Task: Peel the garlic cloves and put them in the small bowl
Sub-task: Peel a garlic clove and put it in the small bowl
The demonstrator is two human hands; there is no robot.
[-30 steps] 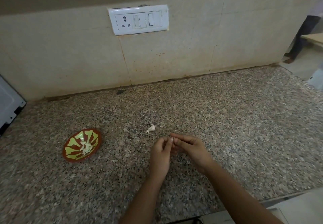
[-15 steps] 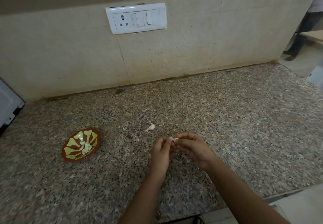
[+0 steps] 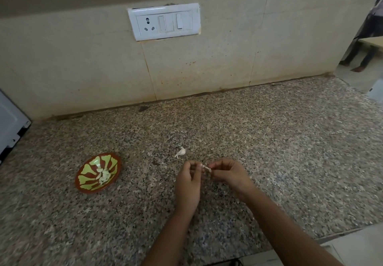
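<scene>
My left hand (image 3: 189, 179) and my right hand (image 3: 228, 173) meet fingertip to fingertip just above the speckled granite counter (image 3: 290, 151). Between them they pinch a small white garlic clove (image 3: 206, 168), only partly visible past the fingers. Another white clove (image 3: 180, 152) lies loose on the counter just beyond my hands. To the left sits the small brown bowl with a green pattern (image 3: 88, 168); several peeled pale cloves (image 3: 103, 175) lie in its middle.
A tiled wall with a white socket-and-switch plate (image 3: 164, 22) backs the counter. A white appliance corner (image 3: 9, 124) stands at the far left. The counter's front edge runs near my forearms. Another person's legs (image 3: 364, 45) are visible at the far right.
My fingers have shifted a little around the clove and more of its white shows between my hands. The bowl and the loose clove have stayed put.
</scene>
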